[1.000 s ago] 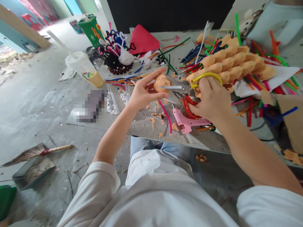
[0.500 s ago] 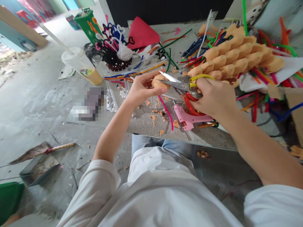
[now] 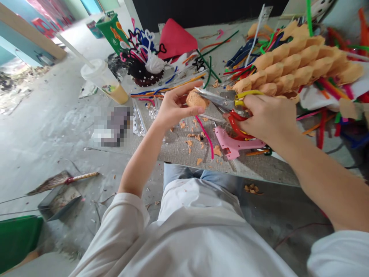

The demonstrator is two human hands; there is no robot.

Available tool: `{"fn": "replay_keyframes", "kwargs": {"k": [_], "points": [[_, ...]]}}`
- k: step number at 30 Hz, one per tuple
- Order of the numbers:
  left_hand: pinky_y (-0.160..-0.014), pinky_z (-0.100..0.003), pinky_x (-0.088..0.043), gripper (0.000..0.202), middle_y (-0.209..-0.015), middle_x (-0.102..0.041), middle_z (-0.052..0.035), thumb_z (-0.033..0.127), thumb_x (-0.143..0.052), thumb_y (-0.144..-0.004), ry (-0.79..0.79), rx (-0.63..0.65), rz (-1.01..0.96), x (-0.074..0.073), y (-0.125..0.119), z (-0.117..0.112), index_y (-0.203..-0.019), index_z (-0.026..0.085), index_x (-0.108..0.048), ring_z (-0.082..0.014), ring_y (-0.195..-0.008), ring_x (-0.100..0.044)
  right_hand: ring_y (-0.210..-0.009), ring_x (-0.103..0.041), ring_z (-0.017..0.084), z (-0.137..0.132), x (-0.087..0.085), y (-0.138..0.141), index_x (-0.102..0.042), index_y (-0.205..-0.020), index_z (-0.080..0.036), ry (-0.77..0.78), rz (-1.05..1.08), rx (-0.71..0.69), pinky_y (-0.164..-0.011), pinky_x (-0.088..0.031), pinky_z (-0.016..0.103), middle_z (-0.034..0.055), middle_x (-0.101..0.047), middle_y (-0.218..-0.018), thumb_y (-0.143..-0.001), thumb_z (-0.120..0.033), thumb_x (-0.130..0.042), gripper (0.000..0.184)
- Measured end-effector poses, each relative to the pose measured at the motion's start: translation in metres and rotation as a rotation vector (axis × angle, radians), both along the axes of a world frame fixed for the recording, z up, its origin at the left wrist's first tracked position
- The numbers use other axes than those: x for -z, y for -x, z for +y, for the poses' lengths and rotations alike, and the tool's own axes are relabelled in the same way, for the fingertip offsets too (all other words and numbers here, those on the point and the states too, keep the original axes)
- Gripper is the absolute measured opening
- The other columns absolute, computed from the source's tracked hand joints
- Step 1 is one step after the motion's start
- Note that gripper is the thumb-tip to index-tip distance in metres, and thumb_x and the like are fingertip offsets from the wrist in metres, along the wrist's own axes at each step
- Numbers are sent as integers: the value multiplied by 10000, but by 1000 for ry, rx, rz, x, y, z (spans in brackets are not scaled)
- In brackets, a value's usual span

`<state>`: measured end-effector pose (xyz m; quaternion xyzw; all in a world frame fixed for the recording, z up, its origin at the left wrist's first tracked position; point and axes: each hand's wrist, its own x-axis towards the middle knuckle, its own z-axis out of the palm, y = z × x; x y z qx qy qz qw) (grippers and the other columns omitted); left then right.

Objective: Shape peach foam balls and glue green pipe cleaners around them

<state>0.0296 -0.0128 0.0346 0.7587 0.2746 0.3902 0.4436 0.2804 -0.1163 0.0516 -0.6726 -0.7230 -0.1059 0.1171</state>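
A small orange-tan cup of egg carton (image 3: 196,100) is pinched between the thumb and fingers of my left hand (image 3: 173,105). My right hand (image 3: 266,115) grips scissors (image 3: 221,100) with one yellow and one red handle. Their blades point left and lie at the upper right rim of the cup, almost together. Whether the tips touch the carton I cannot tell. Below the scissors a pink glue gun (image 3: 230,144) lies on the table, with a bright pink pipe cleaner (image 3: 206,134) to its left. Orange carton scraps (image 3: 198,161) are scattered under my hands.
A large orange egg tray (image 3: 291,61) rests on heaped pipe cleaners at the right. A drink cup with a straw (image 3: 105,82), a blurred-out object (image 3: 115,127) and white beads (image 3: 152,112) are on the left. Behind stands a dark pot of pipe-cleaner shapes (image 3: 145,73).
The scissor blades have drawn closer together at the egg carton cup. My left hand still pinches the cup. The whole view has shifted slightly.
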Motion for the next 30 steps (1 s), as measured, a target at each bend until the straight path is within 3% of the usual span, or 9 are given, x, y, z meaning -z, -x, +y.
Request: {"fn": "replay_keyframes", "kwargs": {"k": [5, 9, 12, 15, 20, 25, 30], "points": [[-935, -348, -633, 755, -1268, -650, -79, 581, -838, -740, -259, -91, 12, 11, -1, 7, -1363, 238, -586, -208, -1116, -701, -700, -639, 251, 2, 6, -3, -589, -736, -213, -115, 88, 55, -584, -254, 327, 86, -633, -657, -846, -783, -453, 596], [-858, -277, -622, 664, -1297, -574, -73, 444, -823, -795, -428, -178, 38, 14, -4, 4, -1380, 287, -551, -187, -1102, -676, -793, -663, 264, -3, 4, 1, -628, -890, -192, -110, 75, 43, -624, -304, 334, 108, -676, -770, -864, -854, -340, 722], [-764, -241, -616, 659, -1313, -553, -80, 426, -793, -811, -426, -181, 26, 10, -6, -3, -1399, 295, -525, -175, -1061, -667, -891, -685, 305, -8, 3, 9, -620, -1014, -164, -54, 3, 76, -631, -305, 334, 161, -721, -955, -878, -860, -260, 795], [-707, -225, -601, 649, -1312, -561, -91, 406, -791, -797, -418, -175, 37, 6, -9, -11, -1387, 285, -550, -167, -1027, -653, -903, -687, 323, -10, 2, 13, -600, -1051, -165, -14, -6, 62, -630, -322, 340, 180, -722, -1036, -908, -812, -270, 740], [-731, -248, -600, 659, -1239, -553, -85, 390, -823, -769, -421, -163, 52, 8, -9, -8, -1373, 274, -589, -154, -979, -638, -916, -689, 366, -11, -1, 11, -610, -1119, -179, 37, -11, 21, -624, -346, 381, 196, -717, -1075, -924, -774, -298, 700], [-784, -282, -605, 722, -1123, -526, -50, 425, -848, -765, -367, -60, 66, 12, -1, 4, -1417, 261, -585, -144, -941, -644, -887, -685, 370, -10, -1, 10, -627, -1126, -189, 107, -17, -4, -642, -361, 408, 193, -723, -1075, -931, -773, -272, 710], [-828, -307, -625, 767, -1148, -550, -56, 453, -857, -742, -297, -22, 66, 11, 2, 6, -1432, 266, -579, -177, -988, -676, -831, -678, 341, -8, 1, 10, -642, -1085, -191, 119, -38, -10, -634, -303, 386, 172, -729, -953, -932, -781, -281, 708]]}}
